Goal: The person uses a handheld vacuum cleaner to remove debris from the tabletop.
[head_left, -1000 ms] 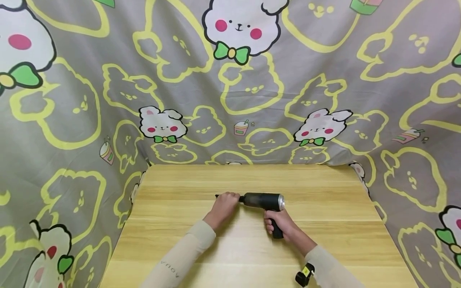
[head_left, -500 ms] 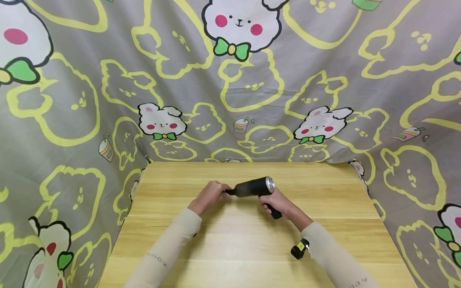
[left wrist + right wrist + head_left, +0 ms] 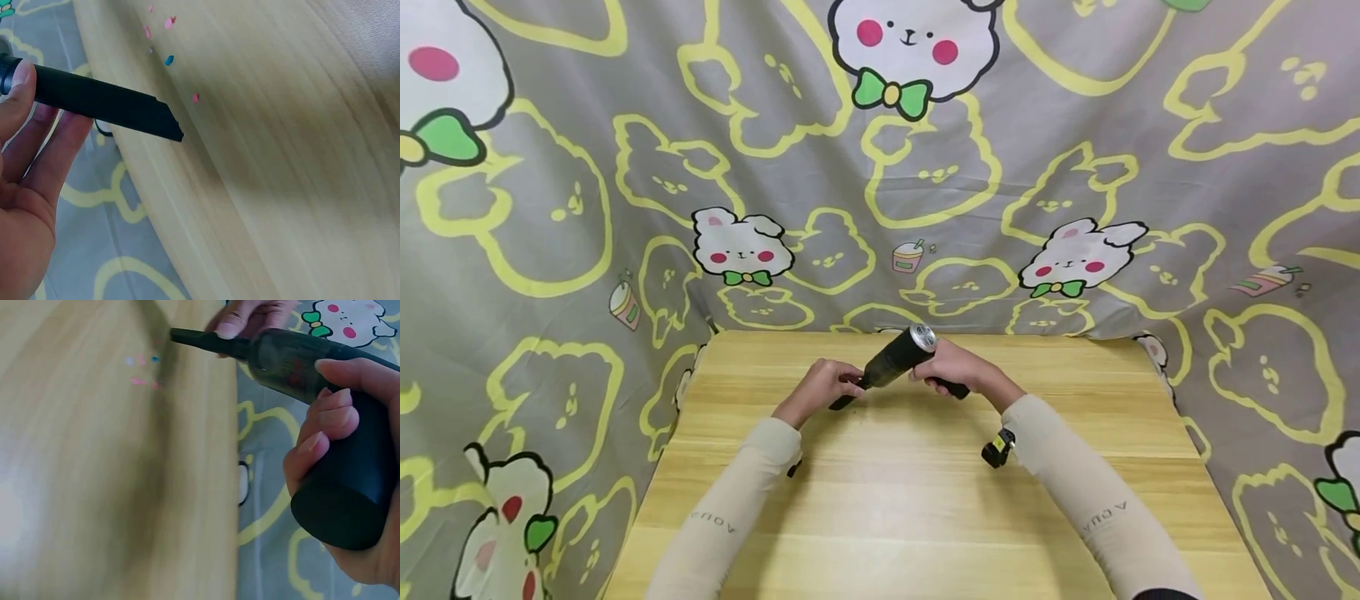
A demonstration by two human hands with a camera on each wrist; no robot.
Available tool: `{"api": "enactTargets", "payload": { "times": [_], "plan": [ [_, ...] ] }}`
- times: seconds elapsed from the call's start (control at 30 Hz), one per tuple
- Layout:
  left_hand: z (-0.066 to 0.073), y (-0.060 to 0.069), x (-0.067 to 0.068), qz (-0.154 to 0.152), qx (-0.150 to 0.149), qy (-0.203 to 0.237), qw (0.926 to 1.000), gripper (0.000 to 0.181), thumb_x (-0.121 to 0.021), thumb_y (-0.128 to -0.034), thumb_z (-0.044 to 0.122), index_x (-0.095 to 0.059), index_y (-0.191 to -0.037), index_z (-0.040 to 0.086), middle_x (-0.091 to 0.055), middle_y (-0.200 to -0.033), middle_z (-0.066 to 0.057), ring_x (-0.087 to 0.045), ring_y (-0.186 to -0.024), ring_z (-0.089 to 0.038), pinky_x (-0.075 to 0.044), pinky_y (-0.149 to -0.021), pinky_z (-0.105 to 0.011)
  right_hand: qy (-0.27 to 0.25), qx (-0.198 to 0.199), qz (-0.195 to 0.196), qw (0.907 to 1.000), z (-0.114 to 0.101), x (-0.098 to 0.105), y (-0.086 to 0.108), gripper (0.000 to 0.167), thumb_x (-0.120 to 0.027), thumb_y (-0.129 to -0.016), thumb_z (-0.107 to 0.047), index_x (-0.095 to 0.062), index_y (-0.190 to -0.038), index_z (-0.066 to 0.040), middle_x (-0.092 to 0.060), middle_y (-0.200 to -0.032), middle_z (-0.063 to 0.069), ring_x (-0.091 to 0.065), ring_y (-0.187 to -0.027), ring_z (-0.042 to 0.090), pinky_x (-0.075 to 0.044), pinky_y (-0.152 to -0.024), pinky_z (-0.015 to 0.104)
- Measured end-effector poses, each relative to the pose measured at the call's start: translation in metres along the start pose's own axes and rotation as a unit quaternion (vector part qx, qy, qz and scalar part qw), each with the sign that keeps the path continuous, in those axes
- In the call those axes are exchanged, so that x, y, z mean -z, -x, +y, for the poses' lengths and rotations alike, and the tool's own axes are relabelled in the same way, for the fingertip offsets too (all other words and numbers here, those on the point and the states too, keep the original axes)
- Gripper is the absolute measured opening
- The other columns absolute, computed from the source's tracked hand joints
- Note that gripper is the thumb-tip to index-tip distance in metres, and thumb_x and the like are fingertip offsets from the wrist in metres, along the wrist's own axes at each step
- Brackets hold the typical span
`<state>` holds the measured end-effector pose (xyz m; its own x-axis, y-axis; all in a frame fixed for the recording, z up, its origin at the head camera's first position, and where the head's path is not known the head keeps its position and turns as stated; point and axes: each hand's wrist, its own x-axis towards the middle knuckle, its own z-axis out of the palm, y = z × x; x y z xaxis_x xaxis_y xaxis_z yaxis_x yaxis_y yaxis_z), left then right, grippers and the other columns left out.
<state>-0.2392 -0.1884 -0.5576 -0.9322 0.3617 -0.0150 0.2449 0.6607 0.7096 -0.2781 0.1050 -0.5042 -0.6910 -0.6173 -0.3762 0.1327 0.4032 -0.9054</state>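
Note:
A black handheld vacuum cleaner [image 3: 891,358] with a silver rear end is held above the far part of the table. My right hand [image 3: 958,365] grips its handle; the right wrist view shows the fingers wrapped around the grip [image 3: 344,500]. My left hand [image 3: 820,387] pinches the flat black nozzle [image 3: 112,103] near its base, thumb on one side and fingers on the other. The slanted nozzle tip points down toward the near left, apart from the tabletop. Tiny pink and blue scraps [image 3: 169,60] lie scattered on the wood beside it.
The wooden table [image 3: 910,500] is enclosed at the back and sides by a grey curtain [image 3: 820,183] with cartoon prints. A black wrist camera [image 3: 997,450] sticks out at the right cuff.
Both hands have moved the vacuum cleaner leftward and toward the table's far edge. It has swung so its rear points up and away. The left hand has shifted to the nozzle's base, exposing the tip.

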Motion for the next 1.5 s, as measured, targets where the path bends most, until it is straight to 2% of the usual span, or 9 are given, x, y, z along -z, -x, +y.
{"api": "enactTargets", "payload": {
  "times": [0.1,0.23,0.37,0.57,0.7,0.93,1.13,1.27,1.5],
  "plan": [
    [-0.002,0.001,0.0,0.006,0.01,0.005,0.9999,0.029,-0.083,-0.0879,0.013,-0.079,-0.115,0.006,-0.08,-0.11,-0.012,-0.076,-0.095,-0.022,-0.064,-0.085,-0.037,0.007,0.003,-0.017,0.9998,-0.01,0.003,-0.006,0.028,-0.07,-0.093,-0.012,-0.064,-0.118,-0.001,-0.052,-0.056,0.002,-0.045,-0.042,0.014,-0.042,-0.042,0.028],
    [-0.004,0.002,-0.001,0.011,0.019,0.007,0.9997,0.028,-0.083,-0.0875,0.013,-0.08,-0.114,0.005,-0.08,-0.11,-0.013,-0.076,-0.095,-0.022,-0.064,-0.085,-0.037,0.022,0.005,-0.025,0.9994,-0.016,0.002,-0.011,0.034,-0.071,-0.09,-0.012,-0.061,-0.119,0.002,-0.05,-0.055,0.002,-0.044,-0.041,0.014,-0.043,-0.041,0.028],
    [-0.007,0.006,-0.003,0.016,0.022,0.016,0.9995,0.026,-0.083,-0.0879,0.013,-0.08,-0.112,0.004,-0.08,-0.109,-0.014,-0.076,-0.095,-0.023,-0.064,-0.084,-0.038,0.061,-0.002,-0.02,0.998,-0.021,0.0,-0.013,0.026,-0.073,-0.089,-0.014,-0.065,-0.105,0.004,-0.051,-0.053,0.001,-0.044,-0.04,0.014,-0.043,-0.042,0.028],
    [-0.009,0.009,-0.006,0.031,0.03,0.027,0.9987,0.023,-0.084,-0.0868,0.013,-0.08,-0.107,0.004,-0.08,-0.102,-0.013,-0.075,-0.09,-0.02,-0.063,-0.078,-0.034,0.118,0.0,-0.018,0.9928,-0.031,-0.001,-0.017,0.014,-0.07,-0.086,-0.015,-0.068,-0.087,-0.002,-0.05,-0.052,0.0,-0.044,-0.04,0.014,-0.043,-0.042,0.028],
    [-0.008,0.009,-0.007,0.037,0.028,0.028,0.9985,0.02,-0.085,-0.0859,0.012,-0.08,-0.104,0.005,-0.08,-0.098,-0.011,-0.073,-0.086,-0.018,-0.062,-0.075,-0.031,0.142,-0.005,-0.02,0.9897,-0.036,-0.001,-0.018,0.009,-0.067,-0.085,-0.015,-0.066,-0.083,-0.006,-0.049,-0.052,-0.001,-0.044,-0.041,0.014,-0.042,-0.042,0.028],
    [-0.006,0.009,-0.008,0.042,0.031,0.036,0.998,0.019,-0.084,-0.0862,0.01,-0.079,-0.104,0.005,-0.079,-0.098,-0.01,-0.073,-0.085,-0.016,-0.062,-0.073,-0.028,0.178,-0.002,-0.019,0.9838,-0.041,0.001,-0.018,0.011,-0.066,-0.085,-0.013,-0.063,-0.08,-0.003,-0.048,-0.05,-0.001,-0.044,-0.041,0.014,-0.043,-0.041,0.028],
    [-0.003,0.008,-0.01,0.039,0.023,0.04,0.9982,0.019,-0.085,-0.0849,0.009,-0.078,-0.102,0.005,-0.079,-0.096,-0.011,-0.073,-0.084,-0.017,-0.061,-0.073,-0.027,0.201,0.007,-0.027,0.9793,-0.046,0.003,-0.016,0.015,-0.065,-0.085,-0.012,-0.06,-0.071,-0.009,-0.047,-0.049,-0.002,-0.045,-0.04,0.013,-0.044,-0.041,0.028],
    [-0.003,0.005,-0.011,0.04,0.019,0.044,0.998,0.019,-0.085,-0.0847,0.01,-0.078,-0.102,0.006,-0.079,-0.095,-0.011,-0.073,-0.084,-0.017,-0.06,-0.073,-0.026,0.207,0.01,-0.03,0.9778,-0.047,0.006,-0.015,0.012,-0.065,-0.085,-0.012,-0.062,-0.073,-0.011,-0.046,-0.048,-0.003,-0.043,-0.039,0.013,-0.043,-0.041,0.028],
    [-0.002,-0.001,-0.016,0.04,0.003,0.042,0.9983,0.018,-0.085,-0.0848,0.011,-0.077,-0.1,0.008,-0.079,-0.095,-0.01,-0.075,-0.086,-0.019,-0.061,-0.073,-0.027,0.207,0.02,-0.029,0.9777,-0.046,0.011,-0.011,0.003,-0.065,-0.084,-0.009,-0.064,-0.083,-0.007,-0.046,-0.048,-0.003,-0.042,-0.038,0.012,-0.042,-0.04,0.027]
  ]
}}
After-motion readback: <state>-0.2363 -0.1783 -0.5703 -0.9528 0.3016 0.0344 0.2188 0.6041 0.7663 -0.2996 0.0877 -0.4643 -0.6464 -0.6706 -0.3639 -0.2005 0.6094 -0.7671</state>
